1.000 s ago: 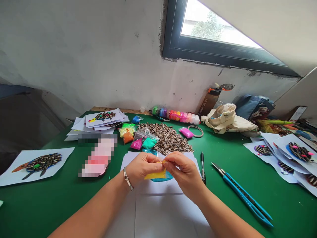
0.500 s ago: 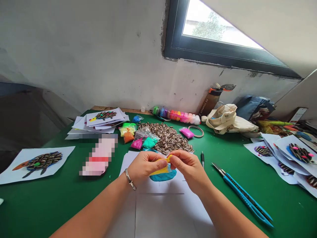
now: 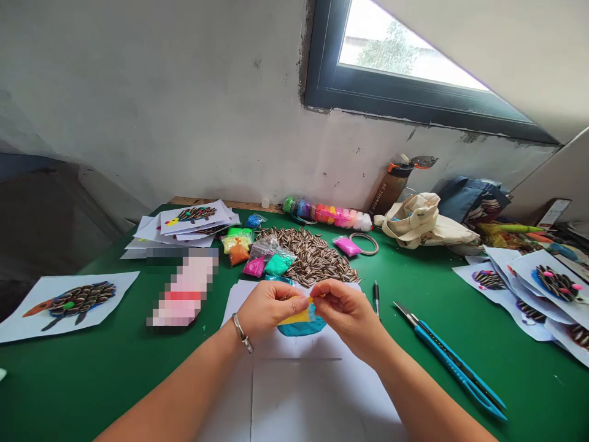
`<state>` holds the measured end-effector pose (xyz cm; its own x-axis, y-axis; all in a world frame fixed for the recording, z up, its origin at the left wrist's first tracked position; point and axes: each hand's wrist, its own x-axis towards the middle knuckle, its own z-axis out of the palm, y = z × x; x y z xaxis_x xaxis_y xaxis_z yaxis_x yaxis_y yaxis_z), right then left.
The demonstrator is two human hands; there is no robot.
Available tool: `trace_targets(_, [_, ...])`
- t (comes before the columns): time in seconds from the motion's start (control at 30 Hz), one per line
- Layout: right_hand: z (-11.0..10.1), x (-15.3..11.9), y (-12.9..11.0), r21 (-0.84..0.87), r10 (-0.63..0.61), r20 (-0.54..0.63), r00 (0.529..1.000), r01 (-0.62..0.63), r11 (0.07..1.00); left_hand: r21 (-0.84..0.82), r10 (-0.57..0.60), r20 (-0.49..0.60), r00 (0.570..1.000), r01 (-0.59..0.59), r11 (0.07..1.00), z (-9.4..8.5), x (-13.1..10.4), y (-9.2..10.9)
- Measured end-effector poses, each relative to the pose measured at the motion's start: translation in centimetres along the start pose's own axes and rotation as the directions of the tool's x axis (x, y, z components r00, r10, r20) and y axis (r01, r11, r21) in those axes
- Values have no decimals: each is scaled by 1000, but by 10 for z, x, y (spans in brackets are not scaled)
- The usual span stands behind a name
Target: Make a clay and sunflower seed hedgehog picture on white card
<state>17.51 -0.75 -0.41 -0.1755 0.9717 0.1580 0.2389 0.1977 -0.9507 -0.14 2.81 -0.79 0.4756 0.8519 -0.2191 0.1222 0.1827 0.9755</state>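
Note:
Over the white paper (image 3: 322, 399), my left hand (image 3: 267, 307) is closed around a small clear bag of yellow modelling clay (image 3: 294, 318). My right hand (image 3: 347, 313) pinches at the bag's upper end, thumb and forefinger together on a bit of yellow clay (image 3: 311, 300). Both hands' fingertips nearly meet there. Beneath them a flat, rounded patch of blue clay (image 3: 299, 330) lies on the paper, partly covered by the hands and the bag. Just beyond is a heap of striped sunflower seeds (image 3: 317, 255).
Bagged clays, including a green one (image 3: 278, 264), lie by the seeds. A pen (image 3: 376, 298) and a blue utility knife (image 3: 455, 362), blade out, lie to the right. Seed pictures (image 3: 83, 304) on paper lie at both sides. A bottle (image 3: 390, 190) and cloth bag (image 3: 414, 218) stand behind.
My right hand's fingers have shifted slightly and curled tighter at the yellow clay, and less yellow shows between the fingertips. My left hand is almost still.

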Motion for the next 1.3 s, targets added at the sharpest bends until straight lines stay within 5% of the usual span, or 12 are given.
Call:
trace_targets(0.27, [4,1,1,-23,-20,-16,1000,20,1000,16,23,24,999,-24,1000,1,-1,1])
trace_targets(0.7, [0,-5,-1,-321,-188,-49,981,162,933,-39,-40,-6,999,40,998,3,-1,4])
trace_targets(1.3, [-5,0,0,-283,-201,61,978,210,936,-116,-59,18,998,61,991,3,-1,1])
